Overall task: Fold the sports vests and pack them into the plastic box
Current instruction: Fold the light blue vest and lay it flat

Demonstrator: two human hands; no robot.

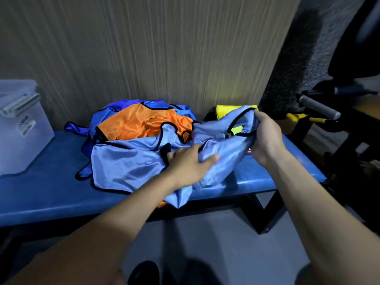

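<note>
Light-blue, shiny mesh fabric with black piping makes up the vest (127, 165) that both hands are working; it lies crumpled on the blue padded table (51, 194), its long axis running roughly left to right along the table's length, with one lower corner drooping over the table's front edge. Which end is the neck cannot be told for sure, though a piped opening sits at the right end, raised off the table.

Just behind the light-blue vest lies an orange vest (144, 122), equally glossy and rumpled, and behind that a darker royal-blue vest (115, 109) bunched against the grey wood-grain wall (144, 48). Right of the orange vest, against the wall, is a yellow vest (228, 112), folded flat into a neat rectangle.

The left hand (189, 163) rests on the middle of the light-blue vest, thumb out to the right and fingers curled into the cloth, gathering a fold. The right hand (266, 138) grips the vest's raised right end, fingers closed round the piped edge.

At the table's far left end stands the plastic box (22, 128), translucent and frosted, with a clip handle and a small label on its side. Right of the table, dark metal equipment with a grey foam-covered bar (318, 108) stands apart.
</note>
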